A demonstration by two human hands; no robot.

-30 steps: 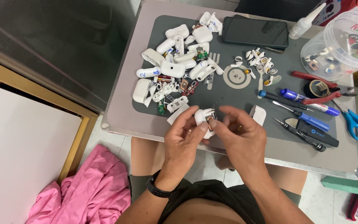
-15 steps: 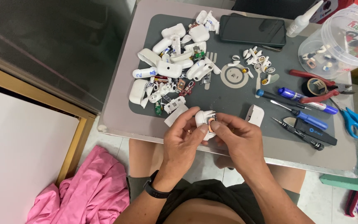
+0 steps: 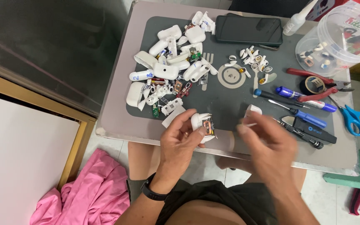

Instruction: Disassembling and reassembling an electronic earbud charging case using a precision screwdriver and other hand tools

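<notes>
**Opened white case held over the worktop edge**

We see the left hand (image 3: 179, 139) closed around a small, rounded white plastic earbud case (image 3: 202, 123), glossy and smooth, held at the near edge of the worktop (image 3: 117, 121). Its shell is open on one side, showing a copper-coloured part and a bit of circuit inside. The right hand (image 3: 267, 143) is blurred; its fingers pinch narrowly on a thin pale sliver, too small for us to identify, just to the right of the case and not touching it.

The worktop is a smooth grey slab with rounded corners, covered by a dark matte mat (image 3: 226, 100). On the mat's left half lies a heap of white plastic shells and case halves (image 3: 167, 68), more than a dozen, mixed with small green and red circuit bits. One flat black phone (image 3: 248, 30) lies at the far edge. To the right we count one clear round plastic tub (image 3: 338, 37), one pair of red-handled pliers (image 3: 317, 81), one pair of blue-handled scissors (image 3: 355, 118) and two blue-handled screwdrivers (image 3: 305, 116). A crumpled pink cloth (image 3: 90, 196) lies on the floor.
</notes>
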